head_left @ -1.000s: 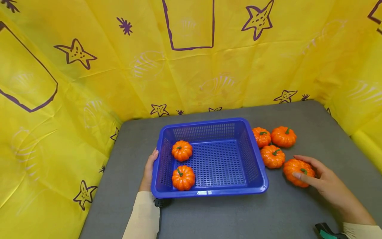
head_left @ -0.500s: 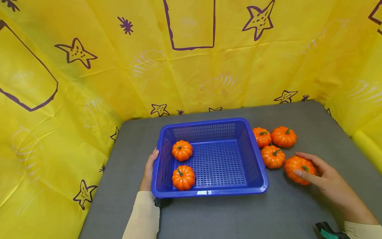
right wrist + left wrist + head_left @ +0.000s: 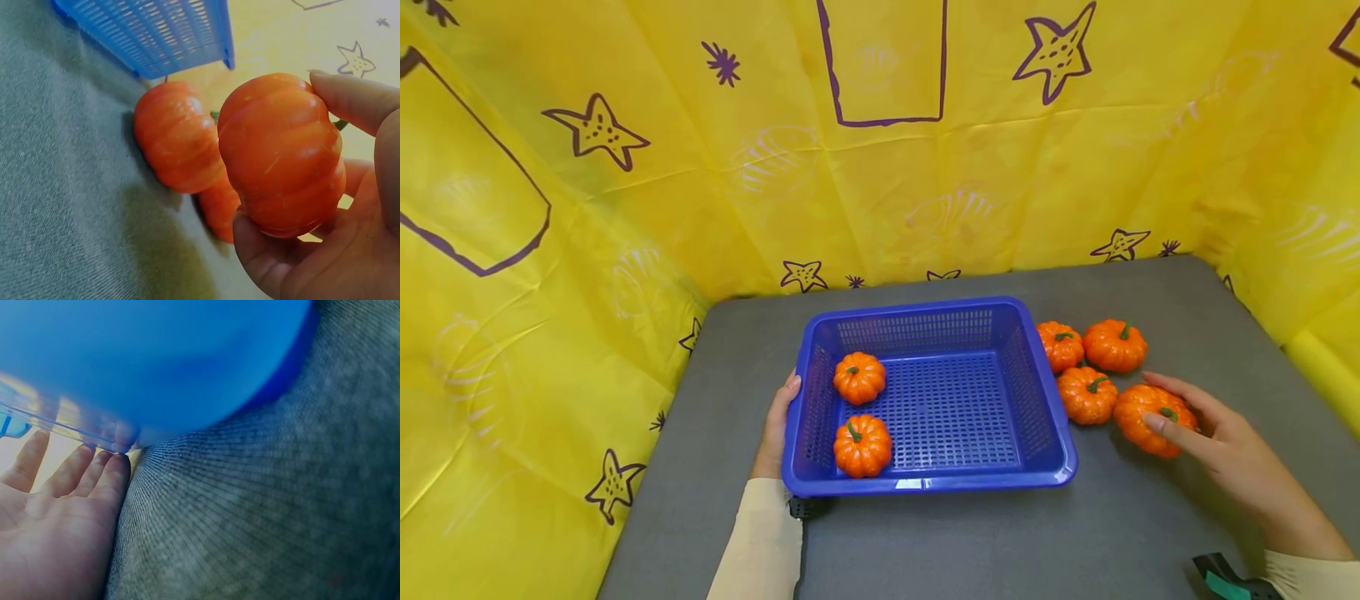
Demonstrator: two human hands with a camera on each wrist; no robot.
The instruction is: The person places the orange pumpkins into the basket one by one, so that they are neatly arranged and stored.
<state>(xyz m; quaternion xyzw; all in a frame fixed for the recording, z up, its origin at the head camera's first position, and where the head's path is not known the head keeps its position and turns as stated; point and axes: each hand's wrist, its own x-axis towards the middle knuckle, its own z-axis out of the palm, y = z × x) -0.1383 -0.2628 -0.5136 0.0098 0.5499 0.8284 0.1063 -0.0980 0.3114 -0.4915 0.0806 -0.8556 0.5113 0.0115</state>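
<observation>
My right hand (image 3: 1232, 446) grips a small orange pumpkin (image 3: 1153, 419), thumb on one side and fingers round the other. In the right wrist view this pumpkin (image 3: 281, 153) seems to hang a little above the table, its green stem toward the palm. My left hand (image 3: 777, 425) rests against the left side of a blue plastic basket (image 3: 925, 486). Its fingers (image 3: 69, 472) lie fairly straight against the basket wall in the left wrist view. Inside the basket, two pumpkins sit on the left, one at the back (image 3: 860, 378) and one at the front (image 3: 862, 447).
Three more pumpkins (image 3: 1087, 396) stand grouped on the grey table (image 3: 1000, 550), close to the basket's right side. Yellow cloth (image 3: 880, 192) with starfish drawings walls the back and both sides. Dark straps (image 3: 1232, 579) show near the wrists.
My right hand has moved slightly away from me with the gripped pumpkin, and the pumpkin has tilted a little. The left hand and basket have stayed in place.
</observation>
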